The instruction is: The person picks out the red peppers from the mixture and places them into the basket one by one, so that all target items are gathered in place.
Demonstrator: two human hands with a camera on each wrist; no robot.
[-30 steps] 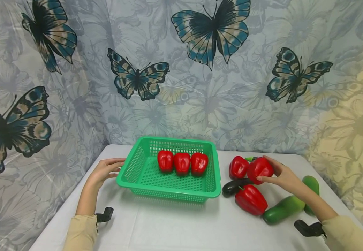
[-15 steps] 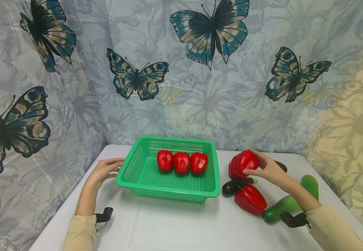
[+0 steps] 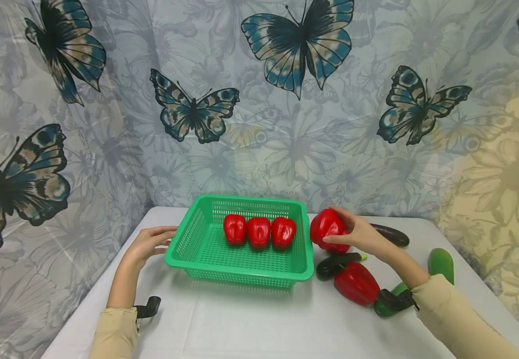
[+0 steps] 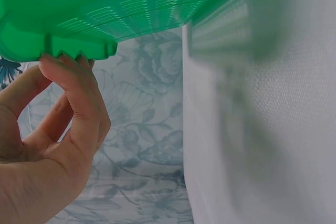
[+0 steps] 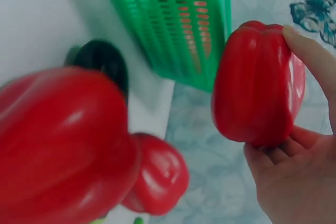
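Observation:
My right hand [image 3: 360,232] grips a red bell pepper [image 3: 326,227] between thumb and fingers, just right of the green basket [image 3: 237,271]. In the right wrist view, the gripped bell pepper [image 5: 254,85] is beside the basket's slotted wall [image 5: 173,24]. Three red bell peppers [image 3: 258,233] stand in a row inside the basket. At the basket's left end, my left hand [image 3: 149,244] has its fingertips at the rim; the left wrist view shows those fingers [image 4: 79,87] touching the rim's edge, gently bent. Another red bell pepper, partly hidden, sits behind the gripped one.
Right of the basket lie a dark eggplant [image 3: 335,266] and a large red bell pepper [image 3: 356,284]. Farther back is a second long dark vegetable [image 3: 391,234]. Green, cucumber-like vegetables [image 3: 440,264] lie at the right, partly behind my forearm. Butterfly-printed cloth [image 3: 281,164] borders the table.
My right hand has carried the bell pepper leftward to the basket's right side, passing in front of another pepper. The dark vegetable at the back has come into view. My left hand has stayed put.

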